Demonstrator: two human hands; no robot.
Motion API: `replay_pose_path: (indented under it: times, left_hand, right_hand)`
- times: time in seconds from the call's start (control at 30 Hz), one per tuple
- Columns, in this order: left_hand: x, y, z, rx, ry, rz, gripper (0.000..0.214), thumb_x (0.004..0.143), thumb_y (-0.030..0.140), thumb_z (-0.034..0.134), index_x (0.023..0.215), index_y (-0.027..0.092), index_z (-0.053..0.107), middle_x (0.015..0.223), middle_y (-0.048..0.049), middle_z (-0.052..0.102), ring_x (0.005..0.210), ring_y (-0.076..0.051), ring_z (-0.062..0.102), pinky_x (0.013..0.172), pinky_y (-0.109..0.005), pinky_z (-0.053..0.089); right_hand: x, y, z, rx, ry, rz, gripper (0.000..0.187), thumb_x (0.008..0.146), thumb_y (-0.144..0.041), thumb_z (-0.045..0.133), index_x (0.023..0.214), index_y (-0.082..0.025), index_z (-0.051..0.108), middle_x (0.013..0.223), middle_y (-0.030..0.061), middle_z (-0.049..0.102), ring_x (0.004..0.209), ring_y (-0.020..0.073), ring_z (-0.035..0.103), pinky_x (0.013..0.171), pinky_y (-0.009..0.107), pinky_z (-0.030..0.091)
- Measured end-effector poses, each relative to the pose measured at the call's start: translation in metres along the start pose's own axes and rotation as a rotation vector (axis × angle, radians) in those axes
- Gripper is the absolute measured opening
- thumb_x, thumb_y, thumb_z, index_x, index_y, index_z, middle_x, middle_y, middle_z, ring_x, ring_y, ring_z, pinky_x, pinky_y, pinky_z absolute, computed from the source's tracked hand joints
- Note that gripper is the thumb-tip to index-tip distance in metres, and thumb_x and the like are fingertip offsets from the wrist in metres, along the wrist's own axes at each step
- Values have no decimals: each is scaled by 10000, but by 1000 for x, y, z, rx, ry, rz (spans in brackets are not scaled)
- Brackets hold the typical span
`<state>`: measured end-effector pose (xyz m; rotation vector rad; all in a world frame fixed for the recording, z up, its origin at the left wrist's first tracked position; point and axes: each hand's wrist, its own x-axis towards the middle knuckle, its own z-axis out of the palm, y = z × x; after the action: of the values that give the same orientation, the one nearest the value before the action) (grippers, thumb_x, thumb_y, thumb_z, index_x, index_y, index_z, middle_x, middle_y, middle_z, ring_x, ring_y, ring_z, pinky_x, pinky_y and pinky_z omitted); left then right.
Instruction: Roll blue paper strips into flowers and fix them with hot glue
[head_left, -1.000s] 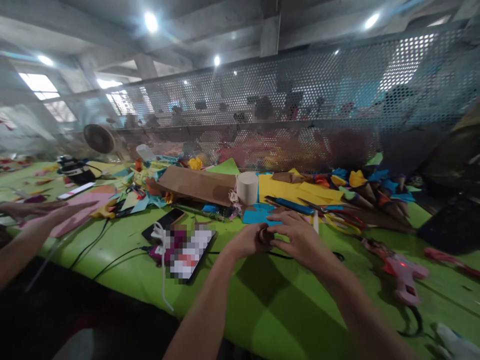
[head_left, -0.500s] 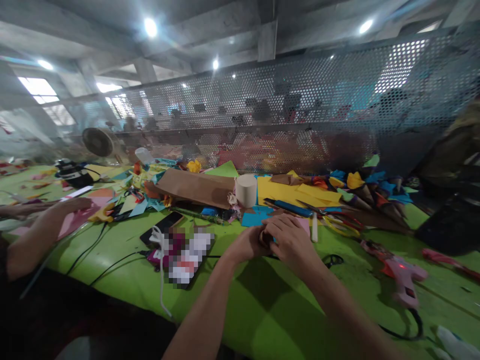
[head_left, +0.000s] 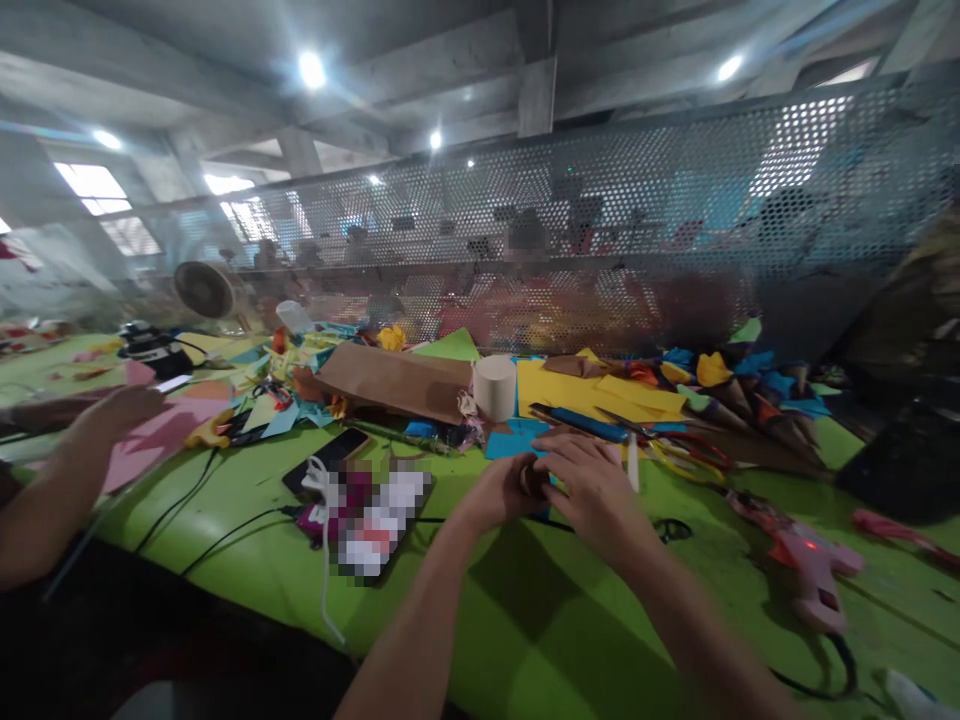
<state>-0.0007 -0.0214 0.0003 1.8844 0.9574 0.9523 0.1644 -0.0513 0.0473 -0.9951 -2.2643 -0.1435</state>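
Both hands are meeting just above the bright green table (head_left: 525, 640), near its middle, and are pinching a small brown rolled piece of paper (head_left: 534, 480) between them. The left hand (head_left: 496, 493) is closing narrowly around its near side, while the right hand (head_left: 592, 487) is curling its fingers over the top and far side. The piece is looking light, thin and soft, so it is likely crushing or unrolling easily; light fingertip pressure along the rolled edge is seeming the safest hold. The fingers are hiding most of it, so its exact shape is hard to make out. Blur is softening the pink hot-glue gun (head_left: 814, 570) well to the right and the white cardboard cylinder (head_left: 495, 387) beyond the hands. A co-worker's hand (head_left: 124, 408) is lying far to the left.
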Motion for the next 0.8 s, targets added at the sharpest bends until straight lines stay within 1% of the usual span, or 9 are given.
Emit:
replay_pose_path:
  times: [0.1,0.17,0.27,0.33,0.4,0.5,0.57,0.7,0.8]
  left_hand:
    - [-1,0,3,-10,23,10,214,592,64,693,717,135,535,651,52,500,638,-90,385,568,-203,349]
    - [0,-1,4,-48,31,15,217,581,42,679,711,135,532,657,52,492,644,-91,380,582,-207,358]
    - [5,-2,7,-231,25,-14,235,561,43,692,698,140,528,652,52,487,633,-88,388,577,-209,359]
    - [8,-2,8,-375,54,-62,269,542,62,721,690,152,516,631,55,490,606,-82,393,561,-208,355]
    - [10,0,8,-456,92,-98,301,534,87,749,671,165,492,587,63,477,567,-74,386,540,-206,345]
    - [10,6,5,-494,107,-100,318,539,137,775,671,175,487,577,54,486,550,-79,406,536,-212,355]
    - [6,11,2,-510,115,-83,302,534,145,765,683,174,503,611,38,511,580,-94,440,557,-222,375]
    - [1,20,-4,-503,167,-50,233,505,87,687,635,165,510,604,43,501,590,-92,432,549,-211,348]
    - [0,22,-5,-499,189,-52,221,506,90,695,631,157,526,610,45,509,589,-85,426,540,-203,330]
  right_hand:
    - [0,-3,2,-6,-1,40,179,788,-51,626,882,-202,638,1166,56,710,1107,278,601,938,436,410]
    - [0,-2,3,-4,11,59,162,796,-63,625,872,-205,641,1145,55,717,1096,279,607,937,441,415]
    - [1,0,-1,32,27,50,110,830,-114,634,843,-220,661,1152,45,715,1100,279,606,938,450,428]
    - [2,1,-5,85,44,39,106,860,-155,630,892,-235,691,1170,44,708,1110,275,604,944,454,443]
    - [3,2,-9,153,73,36,139,886,-185,612,958,-249,712,1172,55,703,1120,268,601,951,453,458]
    - [4,-1,-13,231,77,29,174,894,-195,602,997,-264,723,1207,73,674,1162,269,578,975,466,455]
    - [3,-4,-11,250,34,33,179,883,-192,612,997,-270,727,1267,76,635,1190,278,556,991,487,441]
    - [1,-10,-3,231,-55,72,169,849,-203,654,985,-256,738,1336,89,584,1215,313,512,987,520,436]
    - [0,-11,0,199,-59,82,181,837,-203,671,998,-252,737,1352,92,574,1244,330,478,1010,545,407]
